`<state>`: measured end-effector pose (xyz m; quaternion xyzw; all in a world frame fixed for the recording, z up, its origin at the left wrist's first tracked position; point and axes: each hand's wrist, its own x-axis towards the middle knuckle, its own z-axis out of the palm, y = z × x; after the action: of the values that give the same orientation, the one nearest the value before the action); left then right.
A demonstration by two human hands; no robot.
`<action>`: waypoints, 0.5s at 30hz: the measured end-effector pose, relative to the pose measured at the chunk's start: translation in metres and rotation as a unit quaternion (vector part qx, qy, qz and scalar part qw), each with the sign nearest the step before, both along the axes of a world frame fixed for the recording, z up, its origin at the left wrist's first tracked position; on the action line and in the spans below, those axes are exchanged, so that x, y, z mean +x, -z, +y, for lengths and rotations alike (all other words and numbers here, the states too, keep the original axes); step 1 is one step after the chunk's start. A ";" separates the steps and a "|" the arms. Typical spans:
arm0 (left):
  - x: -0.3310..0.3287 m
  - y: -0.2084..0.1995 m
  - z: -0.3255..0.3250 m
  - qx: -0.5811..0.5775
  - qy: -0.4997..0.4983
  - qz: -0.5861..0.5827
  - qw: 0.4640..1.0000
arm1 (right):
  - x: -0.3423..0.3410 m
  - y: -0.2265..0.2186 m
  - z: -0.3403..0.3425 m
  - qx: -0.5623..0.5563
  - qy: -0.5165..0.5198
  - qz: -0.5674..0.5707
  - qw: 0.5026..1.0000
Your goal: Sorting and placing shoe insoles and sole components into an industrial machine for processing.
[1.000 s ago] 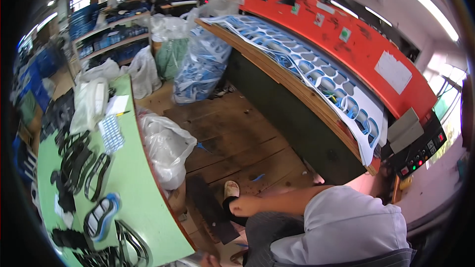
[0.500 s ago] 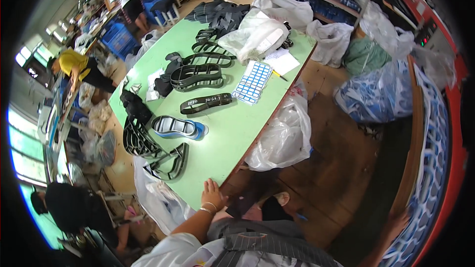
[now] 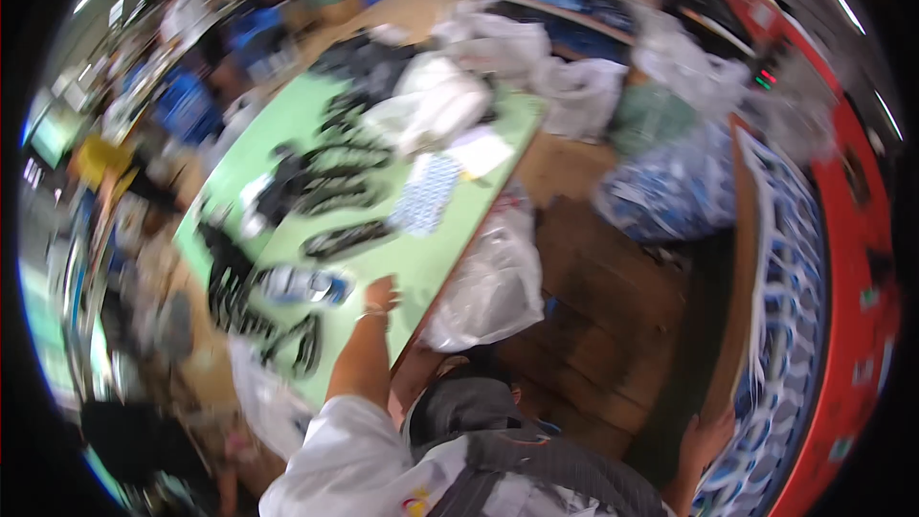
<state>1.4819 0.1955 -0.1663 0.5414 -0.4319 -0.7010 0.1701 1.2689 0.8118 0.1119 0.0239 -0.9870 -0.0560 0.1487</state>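
Note:
My left hand (image 3: 381, 295) is over the green table (image 3: 421, 273), near its right edge, its fingers smeared by motion. Left of it lies a blue-and-white shoe sole (image 3: 304, 285). A long black strip-like piece (image 3: 347, 239) rests just beyond. Low at the right, my right hand (image 3: 708, 436) is at the wooden edge (image 3: 745, 325) of a bench bearing blue, white and grey patterned material (image 3: 790, 297). Blur hides how its fingers are set, and I make out nothing in it.
Black sole-shaped rims (image 3: 335, 193) and tangled black strips (image 3: 235, 302) cover the table's left part. Farther back are a blue-and-white sheet (image 3: 426, 193), white paper (image 3: 479, 151) and a white bag (image 3: 431, 101). Plastic bags (image 3: 493, 278) hang beside the table. A red machine (image 3: 857, 325) stands right.
The view has swung and blurred, shifting the table leftward. My left hand has moved from the table's near corner farther along its right edge. My right hand now shows more clearly by the bench.

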 end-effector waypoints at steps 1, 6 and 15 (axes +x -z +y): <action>-0.011 0.014 -0.008 -0.029 -0.117 0.088 0.989 | -0.004 0.003 0.011 -0.033 0.008 -0.010 0.999; -0.228 0.026 0.060 0.012 0.237 0.148 0.960 | -0.026 -0.009 -0.001 -0.089 -0.007 -0.074 0.993; -0.331 0.048 0.216 -0.067 0.585 0.154 0.794 | 0.071 0.010 0.042 -0.118 0.100 -0.164 0.974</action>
<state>1.1508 0.4117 -0.2147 0.0581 -0.6803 -0.7100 -0.1722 1.3400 0.8536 0.1019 -0.0839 -0.9950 0.0508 -0.0201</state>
